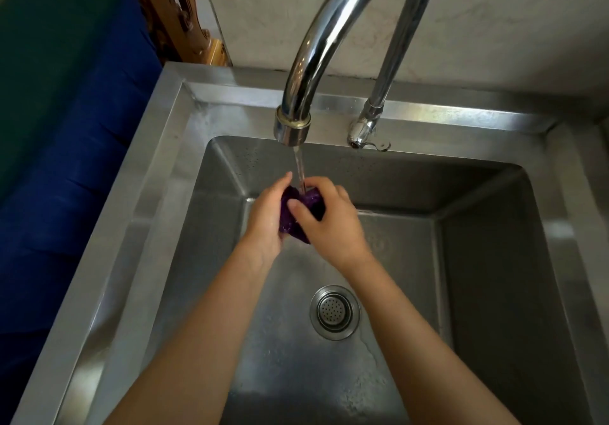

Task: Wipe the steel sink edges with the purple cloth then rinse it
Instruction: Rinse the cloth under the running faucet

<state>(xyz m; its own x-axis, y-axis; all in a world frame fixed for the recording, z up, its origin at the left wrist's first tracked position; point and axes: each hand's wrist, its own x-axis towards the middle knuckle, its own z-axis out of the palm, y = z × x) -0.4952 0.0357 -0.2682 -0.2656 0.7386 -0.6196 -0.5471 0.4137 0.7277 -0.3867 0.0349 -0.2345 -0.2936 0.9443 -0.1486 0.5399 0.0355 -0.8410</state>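
The purple cloth (309, 202) is bunched into a wad between both hands over the steel sink (138, 226). My left hand (268, 220) cups it from the left and my right hand (333, 220) grips it from the right, thumb across the front. A thin stream of water (300, 170) falls from the tap spout (292, 127) straight onto the cloth. Most of the cloth is hidden by my fingers.
The chrome gooseneck tap (346, 12) arches high over the basin, its base and small lever (365, 134) on the back rim. A round strainer drain (334, 312) sits in the wet basin floor. Blue and green fabric (66, 127) lies left of the sink, with carved wood (184, 19) behind.
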